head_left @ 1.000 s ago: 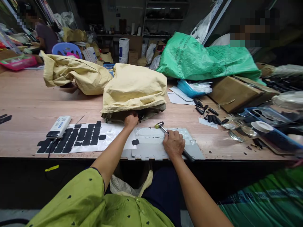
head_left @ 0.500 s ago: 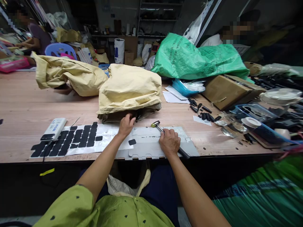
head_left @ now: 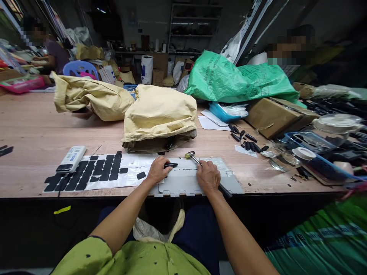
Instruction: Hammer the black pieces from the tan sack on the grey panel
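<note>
My left hand (head_left: 158, 170) is closed on a small black elongated piece (head_left: 171, 165), whose far end sticks out to the right above a grey board (head_left: 183, 183). What exact kind of part it is I cannot make out. Wrapped in my right hand (head_left: 208, 176) is the metal shaft of a hammer (head_left: 190, 154) with a yellowish face; its black grip end shows below the hand. Beyond my left hand lies a cream cloth sack (head_left: 160, 110), its mouth facing me with dark pieces inside. A white sheet with black rounded stickers (head_left: 109, 168) spreads to the left.
A white device (head_left: 71, 158) with a cable rests on the sheet's left part. At right are loose black pieces (head_left: 250, 146), a cardboard box (head_left: 279, 116), a blue basket (head_left: 323, 166) and a green sack (head_left: 241, 80). Two other people sit farther off, left and right.
My left hand has come out of the sack's mouth and moved toward me to the board, bringing the black piece. My right hand keeps its hold on the hammer. A loose black sticker has shifted left.
</note>
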Tool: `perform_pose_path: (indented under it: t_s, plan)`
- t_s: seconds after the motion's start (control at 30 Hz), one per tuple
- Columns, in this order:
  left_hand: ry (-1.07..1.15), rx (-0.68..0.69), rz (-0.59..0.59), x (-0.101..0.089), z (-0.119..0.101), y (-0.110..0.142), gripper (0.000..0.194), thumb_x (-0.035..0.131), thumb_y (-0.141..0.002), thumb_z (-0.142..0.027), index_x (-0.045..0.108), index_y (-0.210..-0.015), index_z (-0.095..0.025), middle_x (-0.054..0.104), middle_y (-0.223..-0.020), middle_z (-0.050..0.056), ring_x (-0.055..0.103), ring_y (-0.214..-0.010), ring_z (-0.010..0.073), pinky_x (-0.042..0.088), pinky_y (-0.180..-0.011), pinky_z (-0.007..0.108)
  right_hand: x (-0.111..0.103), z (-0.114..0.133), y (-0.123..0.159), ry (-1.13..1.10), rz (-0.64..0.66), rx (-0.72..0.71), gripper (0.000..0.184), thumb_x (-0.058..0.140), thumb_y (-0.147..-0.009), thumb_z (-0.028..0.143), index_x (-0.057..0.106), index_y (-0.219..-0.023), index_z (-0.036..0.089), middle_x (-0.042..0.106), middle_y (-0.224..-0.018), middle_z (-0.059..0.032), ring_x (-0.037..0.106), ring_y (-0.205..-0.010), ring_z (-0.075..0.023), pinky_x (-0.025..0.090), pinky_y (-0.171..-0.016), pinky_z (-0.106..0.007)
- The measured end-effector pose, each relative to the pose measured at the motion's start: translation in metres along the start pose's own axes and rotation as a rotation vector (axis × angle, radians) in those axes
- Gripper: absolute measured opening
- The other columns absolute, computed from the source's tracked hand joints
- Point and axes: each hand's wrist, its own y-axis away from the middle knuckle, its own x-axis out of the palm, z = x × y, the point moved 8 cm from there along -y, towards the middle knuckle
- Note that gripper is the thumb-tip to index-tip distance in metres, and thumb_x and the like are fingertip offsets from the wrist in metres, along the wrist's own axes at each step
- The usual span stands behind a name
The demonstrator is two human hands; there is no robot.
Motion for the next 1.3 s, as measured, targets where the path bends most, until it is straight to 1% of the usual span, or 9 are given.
perform_pose_path:
  t_s: [0.17, 0.3, 0.47, 0.6, 0.7, 0.83, 0.97, 1.13, 1.3]
  plan:
    - [0.009, 0.012, -0.006, 0.002, -0.001, 0.000, 0.012, 0.065, -0.082, -0.027, 0.068, -0.092, -0.020, 0.058, -0.085, 0.002, 0.054, -0.087, 0.0184, 0.044, -0.081, 0.031, -0.011, 0.014, 0.023, -0.306, -0.008, -0.047, 0.028, 0.043, -0.094, 0.029, 0.067, -0.106, 0.019, 0.064, -0.094, -0.0064, 0.055, -0.086, -0.0198, 0.039, -0.074, -0.029]
    - [0.017, 0.020, -0.016, 0.002, 0.001, -0.001, 0.012, 0.066, -0.082, -0.026, 0.070, -0.091, -0.019, 0.058, -0.083, 0.002, 0.054, -0.087, 0.0178, 0.043, -0.082, 0.030, -0.016, 0.032, 0.042, -0.435, 0.012, -0.099, 0.032, 0.041, -0.094, 0.032, 0.068, -0.101, 0.018, 0.065, -0.089, -0.0067, 0.059, -0.083, -0.0200, 0.042, -0.075, -0.029]
    - [0.008, 0.028, -0.016, 0.003, 0.001, 0.000, 0.010, 0.066, -0.082, -0.026, 0.070, -0.090, -0.021, 0.057, -0.083, 0.002, 0.053, -0.087, 0.0176, 0.043, -0.082, 0.030, -0.022, 0.044, 0.052, -0.449, -0.053, -0.116, 0.034, 0.039, -0.095, 0.035, 0.068, -0.104, 0.018, 0.065, -0.092, -0.0084, 0.059, -0.086, -0.0209, 0.043, -0.076, -0.030]
    - [0.001, 0.015, -0.009, 0.004, 0.002, 0.000, 0.009, 0.066, -0.082, -0.025, 0.070, -0.089, -0.021, 0.058, -0.082, 0.002, 0.054, -0.087, 0.0180, 0.043, -0.081, 0.030, -0.016, 0.047, 0.053, -0.422, 0.011, -0.106, 0.034, 0.038, -0.095, 0.033, 0.068, -0.099, 0.018, 0.065, -0.089, -0.0076, 0.059, -0.081, -0.0202, 0.043, -0.073, -0.029]
    - [-0.007, 0.018, -0.008, 0.004, 0.002, -0.001, 0.009, 0.066, -0.081, -0.025, 0.070, -0.088, -0.021, 0.058, -0.084, 0.002, 0.054, -0.087, 0.0185, 0.043, -0.081, 0.031, -0.019, 0.048, 0.051, -0.429, 0.003, -0.088, 0.034, 0.037, -0.095, 0.033, 0.068, -0.099, 0.019, 0.065, -0.089, -0.0075, 0.058, -0.082, -0.0202, 0.043, -0.072, -0.029]
    - [-0.005, 0.012, -0.019, 0.003, 0.002, 0.000, 0.010, 0.067, -0.080, -0.024, 0.070, -0.089, -0.021, 0.059, -0.084, 0.002, 0.054, -0.088, 0.0188, 0.044, -0.082, 0.032, -0.024, 0.059, 0.054, -0.448, -0.020, -0.141, 0.034, 0.037, -0.096, 0.034, 0.067, -0.103, 0.019, 0.065, -0.090, -0.0081, 0.059, -0.083, -0.0206, 0.043, -0.074, -0.029]
    - [-0.005, -0.004, -0.015, 0.003, 0.001, 0.000, 0.009, 0.067, -0.079, -0.022, 0.070, -0.088, -0.021, 0.059, -0.084, 0.002, 0.055, -0.088, 0.0188, 0.044, -0.082, 0.031, -0.015, 0.063, 0.061, -0.438, 0.047, -0.173, 0.030, 0.039, -0.095, 0.031, 0.067, -0.100, 0.019, 0.064, -0.088, -0.0063, 0.059, -0.080, -0.0190, 0.042, -0.074, -0.028]
    - [-0.004, -0.006, -0.010, 0.003, 0.002, -0.001, 0.011, 0.065, -0.080, -0.024, 0.070, -0.090, -0.020, 0.060, -0.086, 0.003, 0.055, -0.089, 0.0195, 0.044, -0.083, 0.032, -0.012, 0.046, 0.036, -0.332, 0.033, -0.115, 0.027, 0.043, -0.094, 0.030, 0.068, -0.102, 0.021, 0.064, -0.091, -0.0052, 0.058, -0.084, -0.0192, 0.040, -0.073, -0.028]
    - [-0.010, -0.014, 0.029, 0.004, 0.002, 0.000, 0.023, 0.047, -0.094, -0.030, 0.067, -0.088, -0.021, 0.059, -0.088, 0.003, 0.053, -0.089, 0.0184, 0.042, -0.084, 0.032, -0.001, 0.013, -0.002, -0.009, 0.020, 0.004, 0.023, 0.050, -0.092, 0.025, 0.070, -0.101, 0.018, 0.063, -0.095, -0.0090, 0.053, -0.088, -0.0222, 0.034, -0.073, -0.031]
